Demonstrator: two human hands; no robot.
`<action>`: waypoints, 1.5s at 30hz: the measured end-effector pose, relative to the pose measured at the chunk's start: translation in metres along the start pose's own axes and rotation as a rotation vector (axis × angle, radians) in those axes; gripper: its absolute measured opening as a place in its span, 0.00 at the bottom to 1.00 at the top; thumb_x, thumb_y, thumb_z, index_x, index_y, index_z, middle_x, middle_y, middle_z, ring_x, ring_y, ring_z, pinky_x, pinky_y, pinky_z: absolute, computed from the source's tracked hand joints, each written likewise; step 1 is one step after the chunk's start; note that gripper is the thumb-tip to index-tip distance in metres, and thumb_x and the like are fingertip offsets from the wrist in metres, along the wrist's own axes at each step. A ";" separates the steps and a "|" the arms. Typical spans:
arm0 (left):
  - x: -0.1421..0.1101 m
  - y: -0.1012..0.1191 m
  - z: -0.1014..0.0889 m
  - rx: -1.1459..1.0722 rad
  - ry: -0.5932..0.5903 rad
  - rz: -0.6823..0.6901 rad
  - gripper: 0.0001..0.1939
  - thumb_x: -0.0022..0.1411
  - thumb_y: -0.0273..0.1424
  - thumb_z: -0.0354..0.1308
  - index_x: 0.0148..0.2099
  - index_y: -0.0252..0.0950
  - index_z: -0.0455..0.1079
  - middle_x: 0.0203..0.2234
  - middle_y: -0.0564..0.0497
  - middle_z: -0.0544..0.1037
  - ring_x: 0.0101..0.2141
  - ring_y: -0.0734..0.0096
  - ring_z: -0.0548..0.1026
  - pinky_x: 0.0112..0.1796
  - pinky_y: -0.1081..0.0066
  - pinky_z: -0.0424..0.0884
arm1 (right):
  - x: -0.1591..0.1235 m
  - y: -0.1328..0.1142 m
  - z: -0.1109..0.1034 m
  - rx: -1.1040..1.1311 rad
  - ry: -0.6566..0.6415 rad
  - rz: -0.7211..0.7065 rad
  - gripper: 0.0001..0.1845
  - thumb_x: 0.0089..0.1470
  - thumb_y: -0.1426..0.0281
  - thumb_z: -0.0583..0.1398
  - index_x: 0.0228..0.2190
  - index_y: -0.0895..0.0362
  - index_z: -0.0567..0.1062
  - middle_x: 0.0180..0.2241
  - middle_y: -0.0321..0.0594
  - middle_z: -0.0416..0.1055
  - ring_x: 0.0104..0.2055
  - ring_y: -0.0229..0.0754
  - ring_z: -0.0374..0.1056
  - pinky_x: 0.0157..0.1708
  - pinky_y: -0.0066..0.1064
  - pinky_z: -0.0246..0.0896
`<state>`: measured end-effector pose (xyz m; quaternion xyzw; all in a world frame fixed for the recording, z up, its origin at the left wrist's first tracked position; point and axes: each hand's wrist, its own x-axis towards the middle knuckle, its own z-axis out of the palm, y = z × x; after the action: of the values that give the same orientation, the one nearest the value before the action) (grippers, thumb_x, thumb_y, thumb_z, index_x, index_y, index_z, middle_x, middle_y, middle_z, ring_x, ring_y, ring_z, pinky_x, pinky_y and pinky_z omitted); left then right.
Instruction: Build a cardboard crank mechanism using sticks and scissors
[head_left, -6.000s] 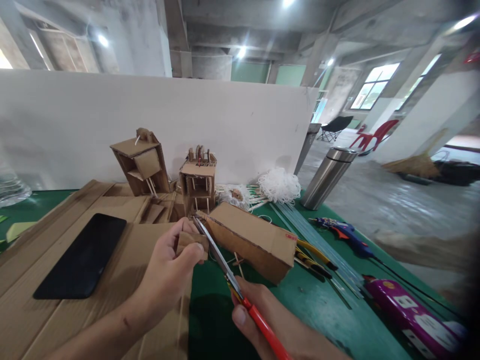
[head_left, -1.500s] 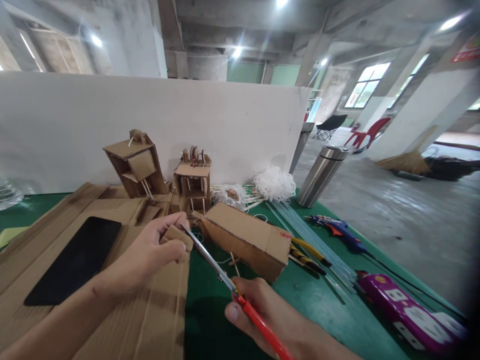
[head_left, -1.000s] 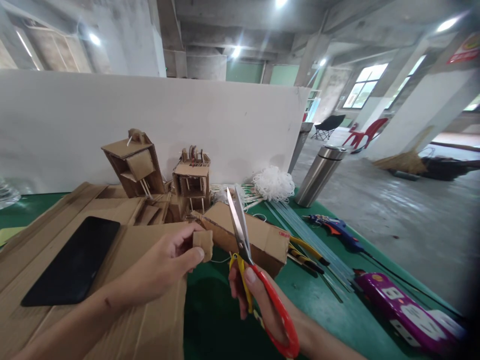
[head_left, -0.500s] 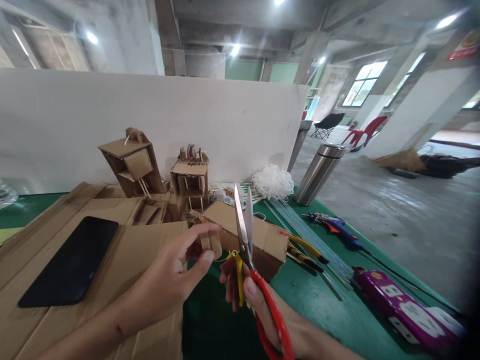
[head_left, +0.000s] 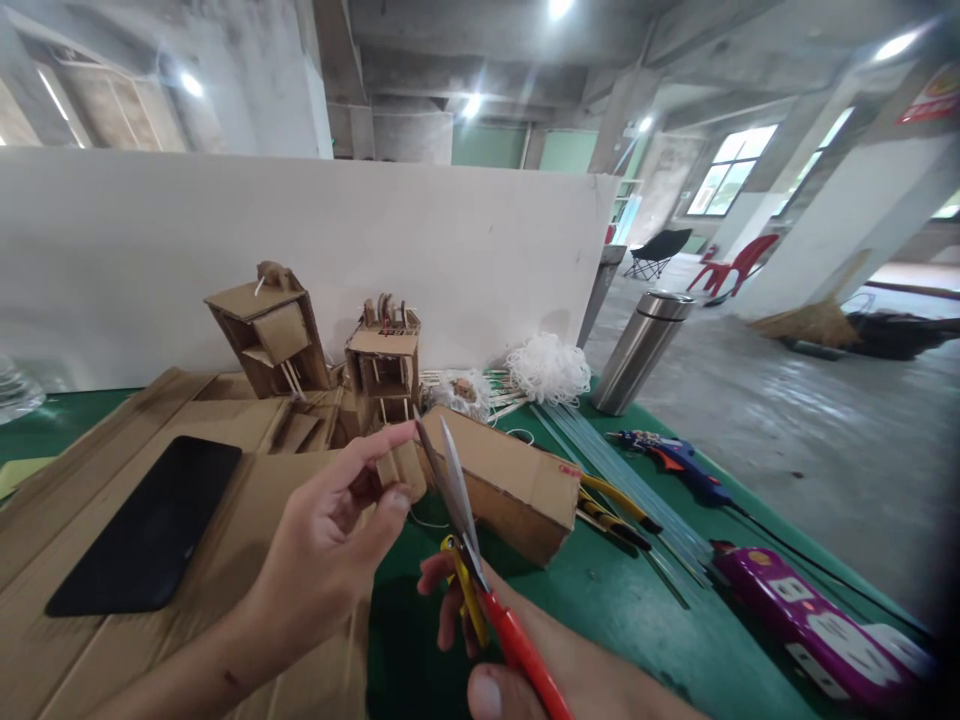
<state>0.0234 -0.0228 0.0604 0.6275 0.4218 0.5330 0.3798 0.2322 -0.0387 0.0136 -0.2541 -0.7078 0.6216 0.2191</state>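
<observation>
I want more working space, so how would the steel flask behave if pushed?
The steel flask would probably tip, being tall and narrow. It could also roll afterwards, given its round body. Its smooth metal may feel slippery.

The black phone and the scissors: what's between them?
In the head view, the left hand, holding a small cardboard piece, is between the black phone and the scissors, partly over a large cardboard sheet.
</observation>
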 end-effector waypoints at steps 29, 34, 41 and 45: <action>0.009 0.007 0.002 -0.070 0.088 0.009 0.12 0.54 0.28 0.61 0.43 0.38 0.68 0.28 0.55 0.70 0.26 0.76 0.70 0.26 0.77 0.71 | 0.007 0.000 0.010 -0.005 0.113 -0.007 0.35 0.53 0.36 0.48 0.39 0.55 0.61 0.34 0.37 0.58 0.29 0.37 0.50 0.28 0.31 0.49; 0.008 0.004 0.004 -0.120 0.084 0.003 0.13 0.54 0.26 0.61 0.42 0.39 0.65 0.29 0.55 0.72 0.26 0.77 0.70 0.27 0.78 0.71 | 0.006 0.001 0.011 -0.001 0.111 0.006 0.36 0.53 0.35 0.47 0.39 0.55 0.61 0.34 0.37 0.58 0.29 0.36 0.50 0.27 0.30 0.48; 0.006 0.006 0.007 -0.121 0.124 0.000 0.12 0.53 0.26 0.61 0.40 0.38 0.63 0.27 0.57 0.71 0.25 0.78 0.69 0.25 0.78 0.70 | 0.005 0.001 0.010 -0.118 0.144 0.004 0.35 0.56 0.37 0.45 0.38 0.57 0.63 0.34 0.39 0.59 0.31 0.38 0.52 0.31 0.31 0.51; 0.007 0.007 0.009 -0.119 0.123 0.003 0.12 0.54 0.27 0.61 0.40 0.37 0.63 0.27 0.57 0.71 0.25 0.79 0.70 0.26 0.79 0.71 | 0.004 -0.002 0.011 -0.123 0.132 0.009 0.34 0.57 0.38 0.45 0.36 0.57 0.63 0.32 0.38 0.58 0.30 0.37 0.52 0.29 0.30 0.51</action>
<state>0.0333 -0.0192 0.0682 0.5707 0.4111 0.5950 0.3890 0.2221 -0.0448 0.0144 -0.3106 -0.7276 0.5599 0.2465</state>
